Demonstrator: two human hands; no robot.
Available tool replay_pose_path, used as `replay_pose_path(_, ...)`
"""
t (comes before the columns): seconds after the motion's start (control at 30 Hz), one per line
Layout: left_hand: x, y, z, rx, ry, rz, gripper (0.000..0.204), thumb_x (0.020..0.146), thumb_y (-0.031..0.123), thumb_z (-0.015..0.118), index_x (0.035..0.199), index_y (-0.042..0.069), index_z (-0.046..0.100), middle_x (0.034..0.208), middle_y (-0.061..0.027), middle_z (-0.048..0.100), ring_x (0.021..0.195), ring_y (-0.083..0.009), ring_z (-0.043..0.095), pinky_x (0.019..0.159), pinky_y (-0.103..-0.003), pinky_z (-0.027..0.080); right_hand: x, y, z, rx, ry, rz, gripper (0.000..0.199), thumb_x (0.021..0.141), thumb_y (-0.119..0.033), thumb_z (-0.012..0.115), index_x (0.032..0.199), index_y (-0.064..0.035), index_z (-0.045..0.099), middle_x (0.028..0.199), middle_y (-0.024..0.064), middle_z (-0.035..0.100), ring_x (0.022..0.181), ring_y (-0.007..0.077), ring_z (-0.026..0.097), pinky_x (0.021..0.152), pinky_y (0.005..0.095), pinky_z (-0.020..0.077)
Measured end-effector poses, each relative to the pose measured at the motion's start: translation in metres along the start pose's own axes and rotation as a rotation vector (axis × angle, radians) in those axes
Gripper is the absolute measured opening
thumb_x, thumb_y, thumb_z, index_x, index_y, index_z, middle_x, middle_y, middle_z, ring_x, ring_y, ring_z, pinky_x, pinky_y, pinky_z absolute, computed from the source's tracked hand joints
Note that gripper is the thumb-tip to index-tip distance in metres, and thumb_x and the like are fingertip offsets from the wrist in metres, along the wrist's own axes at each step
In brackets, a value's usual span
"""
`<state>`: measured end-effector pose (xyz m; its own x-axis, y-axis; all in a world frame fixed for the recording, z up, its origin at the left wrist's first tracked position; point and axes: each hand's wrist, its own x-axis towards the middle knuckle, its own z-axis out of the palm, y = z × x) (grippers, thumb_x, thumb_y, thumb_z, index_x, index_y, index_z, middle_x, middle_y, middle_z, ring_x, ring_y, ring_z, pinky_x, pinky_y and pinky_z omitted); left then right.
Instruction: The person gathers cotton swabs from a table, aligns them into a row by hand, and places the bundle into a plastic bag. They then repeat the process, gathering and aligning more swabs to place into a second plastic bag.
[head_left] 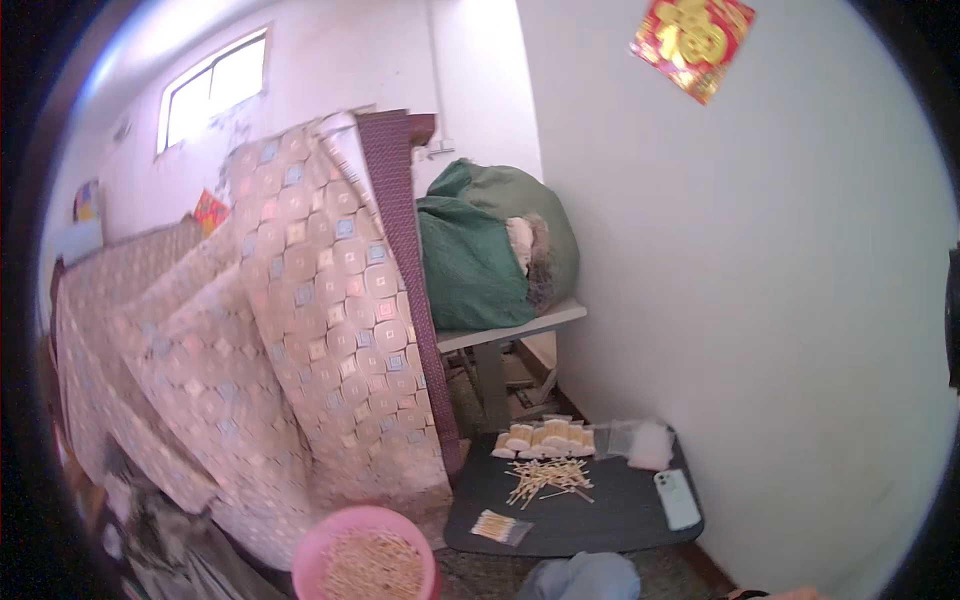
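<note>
Only a sliver of my right hand or wrist point(797, 595), with a dark band beside it, shows at the lower right edge; its fingers are hidden. My left hand is out of the picture. On a small black table point(610, 530) lies a loose pile of cotton swabs point(548, 481). Behind the pile, several filled bags of cotton swabs point(545, 439) are stacked in a row. One small clear bag with swabs point(499, 527) lies flat at the near left. Clear plastic bags point(648, 444) rest at the far right corner, and a pale phone point(677, 499) lies at the right edge.
A pink basin point(308, 535) full of cotton swabs stands left of the table. My knee point(585, 577) is at its near edge. A grey wall point(760, 350) borders the right, patterned fabric point(340, 330) hangs left, and a green bundle point(475, 265) sits on a stand behind.
</note>
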<state>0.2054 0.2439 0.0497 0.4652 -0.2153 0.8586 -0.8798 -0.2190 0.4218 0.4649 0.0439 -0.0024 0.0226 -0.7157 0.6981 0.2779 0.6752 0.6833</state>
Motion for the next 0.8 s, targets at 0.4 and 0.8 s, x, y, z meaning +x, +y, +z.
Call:
replay_pose_path(0.4,0.003,-0.006,-0.042,-0.833,-0.49,-0.056,0.012,0.091,0.011,0.049,0.085,0.007,0.06,0.079,-0.0075,0.063,0.059,-0.0211,0.058,0.046,-0.032,0.041,-0.142,-0.018,-0.046,-0.697,-1.144,1.301,0.013,0.076,-0.008,0.061,0.088,-0.0069,0.066,0.08,0.0114,0.064,0.074,0.0304,0.061,0.065,0.0369,0.049)
replay_pose_path(0.8,0.003,-0.075,-0.056,-0.479,0.082,0.55,0.012,0.09,0.013,0.05,0.08,0.009,0.054,0.074,-0.0053,0.053,0.056,-0.0197,0.05,0.046,-0.033,0.038,-0.218,-0.055,-0.05,-0.522,-1.292,1.577,0.013,0.081,-0.015,0.058,0.088,-0.0055,0.063,0.083,0.0121,0.06,0.078,0.0311,0.058,0.069,0.0412,0.0468)
